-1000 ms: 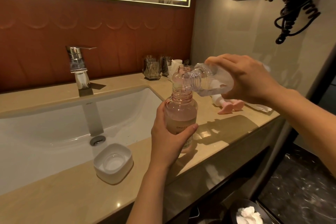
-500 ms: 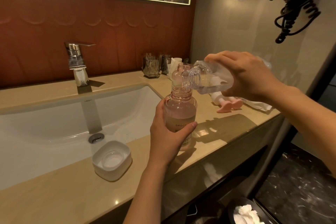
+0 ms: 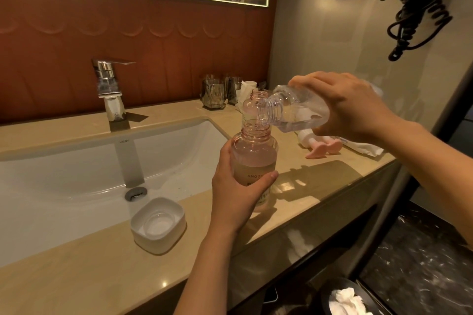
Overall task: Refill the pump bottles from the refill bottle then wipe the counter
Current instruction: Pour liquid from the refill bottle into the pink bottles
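Mid-pour, I'd say. The left hand [image 3: 235, 194] is wrapped round the lower body of the pink pump bottle [image 3: 254, 158], thumb across the label. The bottle looks to be standing on the counter [image 3: 76, 276] near the front edge, just right of the sink [image 3: 64, 174]. The right hand [image 3: 350, 107] grips the clear refill bottle [image 3: 294, 110] from above, tipped almost flat, its threaded mouth right over the pink bottle's open neck.

My tips for this bit: hold the two mouths close and lined up; raise the tilt slowly so it comes out as a thin stream, not a glug; brace the pink one firmly against the counter; stop short of the shoulder so the pump tube has room to go back in.

Contents: the pink bottle looks roughly half full of pale liquid; the refill has clear liquid pooled along its lower side, and I can't make out the stream itself. A second pink bottle [image 3: 252, 105] stands open just behind; its level is hard to tell. The pump heads [image 3: 322, 147] lie on the counter to the right, beside a white cloth [image 3: 363, 148] — handy for the wipe.
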`<state>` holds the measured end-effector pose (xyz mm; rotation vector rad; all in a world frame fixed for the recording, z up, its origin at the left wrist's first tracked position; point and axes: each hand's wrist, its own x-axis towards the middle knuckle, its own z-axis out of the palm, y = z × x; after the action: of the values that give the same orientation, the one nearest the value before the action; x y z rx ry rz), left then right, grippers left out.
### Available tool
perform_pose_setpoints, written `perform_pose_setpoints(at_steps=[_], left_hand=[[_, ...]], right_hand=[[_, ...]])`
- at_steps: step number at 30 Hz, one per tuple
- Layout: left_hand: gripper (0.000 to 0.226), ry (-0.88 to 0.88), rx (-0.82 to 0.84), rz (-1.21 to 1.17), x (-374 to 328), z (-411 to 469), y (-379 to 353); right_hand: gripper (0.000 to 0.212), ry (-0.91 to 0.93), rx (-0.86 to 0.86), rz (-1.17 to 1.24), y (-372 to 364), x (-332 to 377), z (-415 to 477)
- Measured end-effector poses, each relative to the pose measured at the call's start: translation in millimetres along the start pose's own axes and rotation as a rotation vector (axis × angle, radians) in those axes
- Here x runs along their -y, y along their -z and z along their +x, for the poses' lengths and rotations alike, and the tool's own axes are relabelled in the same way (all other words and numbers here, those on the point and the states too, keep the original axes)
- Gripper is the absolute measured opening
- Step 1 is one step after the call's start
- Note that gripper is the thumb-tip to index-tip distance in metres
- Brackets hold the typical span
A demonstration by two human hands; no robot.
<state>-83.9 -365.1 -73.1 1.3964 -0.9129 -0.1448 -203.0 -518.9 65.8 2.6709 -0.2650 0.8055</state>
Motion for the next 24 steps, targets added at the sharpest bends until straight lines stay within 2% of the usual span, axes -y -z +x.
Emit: perform_pose_setpoints(at_steps=[24], left_hand=[[0.086,0.008,-0.003,0.002,0.6,0.3,0.0]], right_hand=[[0.089,0.015,0.007,-0.013,1.3,-0.5,0.7]])
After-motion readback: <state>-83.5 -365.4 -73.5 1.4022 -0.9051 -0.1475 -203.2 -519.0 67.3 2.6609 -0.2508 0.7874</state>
